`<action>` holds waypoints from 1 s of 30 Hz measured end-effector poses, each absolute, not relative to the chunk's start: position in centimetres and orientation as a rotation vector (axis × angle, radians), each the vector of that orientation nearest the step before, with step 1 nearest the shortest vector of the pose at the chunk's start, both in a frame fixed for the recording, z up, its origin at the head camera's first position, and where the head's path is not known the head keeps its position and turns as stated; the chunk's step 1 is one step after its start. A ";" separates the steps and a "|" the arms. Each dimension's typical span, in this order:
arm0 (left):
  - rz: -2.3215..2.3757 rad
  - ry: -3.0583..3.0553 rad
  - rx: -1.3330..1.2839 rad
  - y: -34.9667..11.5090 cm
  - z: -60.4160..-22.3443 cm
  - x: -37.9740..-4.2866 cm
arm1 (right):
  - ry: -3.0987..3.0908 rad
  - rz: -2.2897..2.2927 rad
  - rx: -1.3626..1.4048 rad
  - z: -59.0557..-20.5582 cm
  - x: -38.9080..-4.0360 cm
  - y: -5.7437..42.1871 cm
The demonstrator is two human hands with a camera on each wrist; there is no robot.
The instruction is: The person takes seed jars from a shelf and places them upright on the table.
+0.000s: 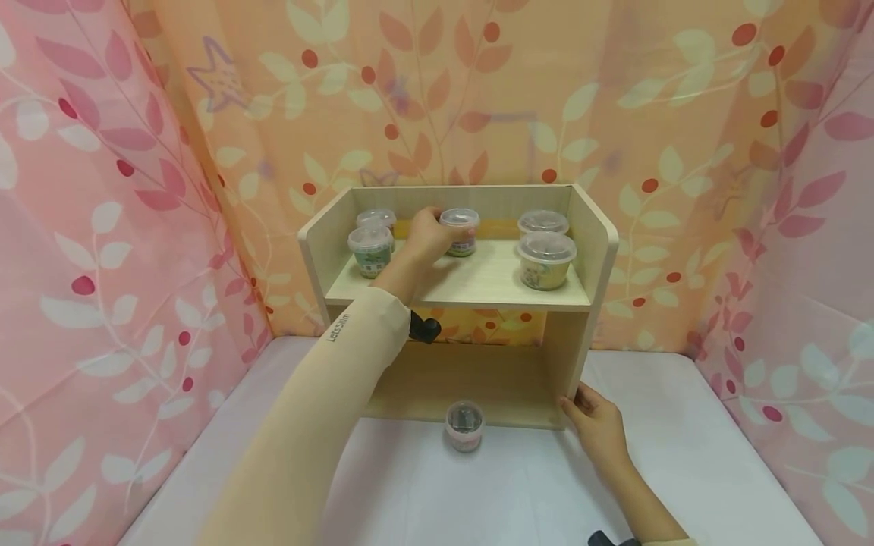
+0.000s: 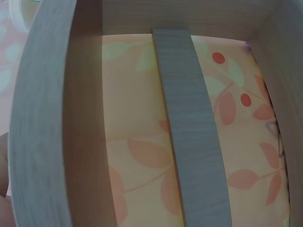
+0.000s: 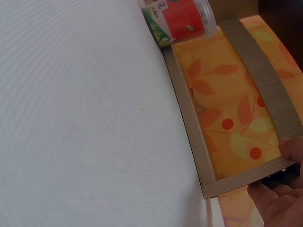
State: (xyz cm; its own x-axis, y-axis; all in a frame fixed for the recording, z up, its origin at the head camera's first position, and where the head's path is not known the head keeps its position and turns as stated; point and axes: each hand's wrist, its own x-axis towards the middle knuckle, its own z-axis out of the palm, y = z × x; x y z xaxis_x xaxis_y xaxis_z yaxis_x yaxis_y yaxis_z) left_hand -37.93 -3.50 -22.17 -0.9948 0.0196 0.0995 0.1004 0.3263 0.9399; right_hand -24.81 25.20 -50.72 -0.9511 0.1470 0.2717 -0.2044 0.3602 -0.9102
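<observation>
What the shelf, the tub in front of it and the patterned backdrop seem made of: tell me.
Shelf: pale, matt wood or wood-look board, by its grain. Tub: probably smooth plastic, by its shiny, see-through lid. Backdrop: likely thin printed cloth or sheeting, by its folds.

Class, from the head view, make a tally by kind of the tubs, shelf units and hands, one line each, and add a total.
Tubs: 6
Shelf unit: 1
Left hand and right hand: 2
Total: 9

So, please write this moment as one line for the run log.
left hand: holds lidded cup at upper shelf | right hand: grips right side panel | red-labelled cup: on table
</observation>
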 end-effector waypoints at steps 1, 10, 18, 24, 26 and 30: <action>-1.776 -2.508 -0.105 -3.5 -22.2 -38.0 | -2.325 1.614 0.048 -50.8 -24.8 25.2; -1.763 -2.438 -0.170 -3.8 -22.0 -37.5 | -2.319 1.640 0.062 -50.9 -24.9 25.2; -1.741 -2.415 -0.266 -4.4 -21.1 -36.1 | -2.329 1.627 0.038 -51.0 -24.8 25.2; -1.730 -2.437 -0.339 -5.4 -20.3 -34.5 | -2.320 1.602 0.068 -51.1 -25.0 25.2; -1.752 -2.420 -0.370 -5.6 -20.2 -34.0 | -2.327 1.585 0.065 -51.2 -25.0 25.4; -1.765 -2.402 -0.403 -6.1 -20.3 -33.0 | -2.350 1.575 0.056 -51.3 -24.9 25.5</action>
